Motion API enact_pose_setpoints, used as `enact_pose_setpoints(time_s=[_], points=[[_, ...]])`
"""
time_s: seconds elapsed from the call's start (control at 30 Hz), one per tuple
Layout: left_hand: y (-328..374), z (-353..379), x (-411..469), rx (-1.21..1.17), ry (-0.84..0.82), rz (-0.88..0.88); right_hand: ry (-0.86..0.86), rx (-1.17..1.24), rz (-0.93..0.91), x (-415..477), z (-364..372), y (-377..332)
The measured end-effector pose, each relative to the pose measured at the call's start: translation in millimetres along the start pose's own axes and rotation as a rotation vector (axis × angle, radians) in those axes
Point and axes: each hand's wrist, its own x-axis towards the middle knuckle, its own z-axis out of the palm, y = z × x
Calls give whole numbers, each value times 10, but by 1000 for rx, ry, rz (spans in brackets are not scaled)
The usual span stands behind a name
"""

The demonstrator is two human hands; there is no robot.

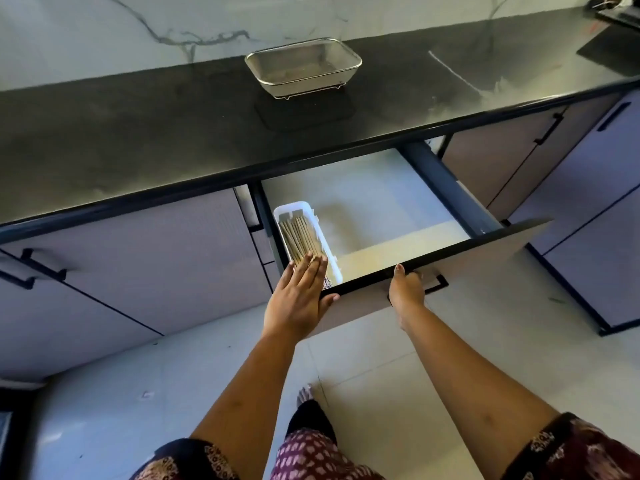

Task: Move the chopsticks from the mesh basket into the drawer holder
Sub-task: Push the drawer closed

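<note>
One mesh basket [303, 65] | one holder [304, 237], chopsticks [300, 239] uncountable | left hand [300, 297] flat, spread | right hand [407, 289] gripping drawer [450, 261]

- A black countertop [138, 133] is seen running across the view.
- A marble-veined wall [104, 32] is set behind it.
- Grey cabinet doors [156, 258] with black handles [29, 268] are fitted below.
- A pale tiled floor [398, 358] is laid underneath.

Left hand [300, 296] hides chopsticks' [298, 237] near ends.
</note>
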Motion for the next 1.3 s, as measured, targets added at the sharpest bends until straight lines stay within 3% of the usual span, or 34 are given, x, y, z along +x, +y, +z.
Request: enact_pose_setpoints(time_s=[0.37, 0.53, 0.63, 0.87, 1.3], points=[[-694, -18, 860, 61, 60, -71, -328, -278, -141, 729, 455, -266], [-1011, -67, 1259, 134, 79, -97, -418, -1011, -360, 1057, 703, -395], [-1168, -89, 1461, 156, 98, -147, -450, -1262, -417, 1183, 836, -559], [-1452, -108, 1882, 102, 146, -342, -447, -1333, -394, 1417, 1191, -1023], [-1652, -27, 2098, 230, 357, -352, -502, -1357, -329, 1689, 1575, -1475]])
